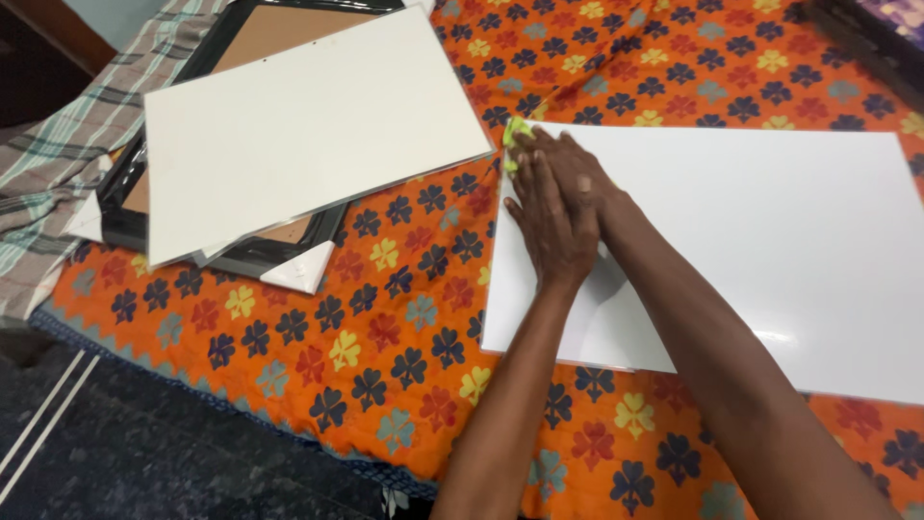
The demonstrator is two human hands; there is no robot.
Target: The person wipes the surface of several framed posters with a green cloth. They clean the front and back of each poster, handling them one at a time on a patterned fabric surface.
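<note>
Two bare forearms enter from the near right edge; no sleeves, watch or bands show on either; the left hand (551, 226) and right hand (570, 169) wear no gloves or rings; fingernails short.

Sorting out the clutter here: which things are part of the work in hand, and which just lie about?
In use: white sheet, yellow-green cloth, left hand, right hand.
Lying about: second white board, black frame, checked cloth, orange flowered bedcover.

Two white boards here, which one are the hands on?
The right-hand white board, flat on the orange flowered cloth. Both hands press its upper left corner, the right hand on a yellow-green cloth. The other board lies untouched on a black frame.
</note>
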